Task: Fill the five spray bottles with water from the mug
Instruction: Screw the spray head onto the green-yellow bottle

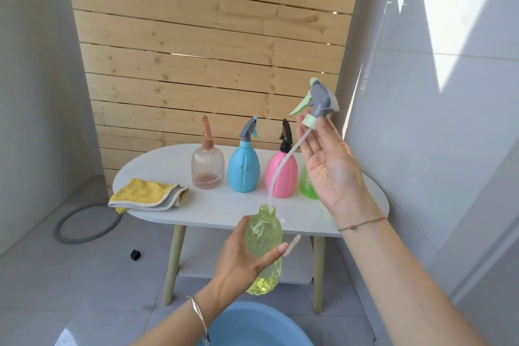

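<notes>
Left hand [238, 258] grips yellow bottle [264, 233] low and left of right hand [328, 168], which pinches the spray head [320, 101], tube [283, 164] trailing down into the bottle's neck.

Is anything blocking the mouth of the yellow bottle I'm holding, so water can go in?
Yes: the tube of the sprayer hangs down into the mouth of the bottle. The right hand holds the sprayer lifted above it; the left hand grips the bottle.
</notes>
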Motion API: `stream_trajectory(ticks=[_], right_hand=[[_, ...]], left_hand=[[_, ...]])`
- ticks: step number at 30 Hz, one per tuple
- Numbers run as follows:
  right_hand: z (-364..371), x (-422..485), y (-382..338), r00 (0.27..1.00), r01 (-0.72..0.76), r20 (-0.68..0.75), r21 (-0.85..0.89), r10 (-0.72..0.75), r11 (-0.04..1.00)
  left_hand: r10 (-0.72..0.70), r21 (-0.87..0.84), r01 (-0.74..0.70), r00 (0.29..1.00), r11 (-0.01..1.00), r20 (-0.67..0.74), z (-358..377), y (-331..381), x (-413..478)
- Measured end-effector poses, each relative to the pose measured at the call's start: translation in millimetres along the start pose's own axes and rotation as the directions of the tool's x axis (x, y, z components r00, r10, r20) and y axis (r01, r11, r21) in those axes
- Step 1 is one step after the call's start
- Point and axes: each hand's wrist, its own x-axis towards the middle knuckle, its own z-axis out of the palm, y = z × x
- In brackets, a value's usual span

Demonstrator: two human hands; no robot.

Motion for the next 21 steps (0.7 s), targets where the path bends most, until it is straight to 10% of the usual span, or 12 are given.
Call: stream_trajectory(ticks=[8, 21], right_hand=[[-35.0, -12.5, 34.3, 0.948, -0.085, 0.163, -0.700, 0.274, 0.709], [-35.3, -12.4, 41.6, 0.917, -0.037, 0.200, -0.819, 0.345, 0.573]], left_hand=[[0.113, 0.056, -0.109, 0.990, 0.992, -0.085, -18.6, 3.1, 19.5], [0.157, 0.131, -0.145, 0.984, 0.981, -0.089, -35.1, 7.7, 21.9]])
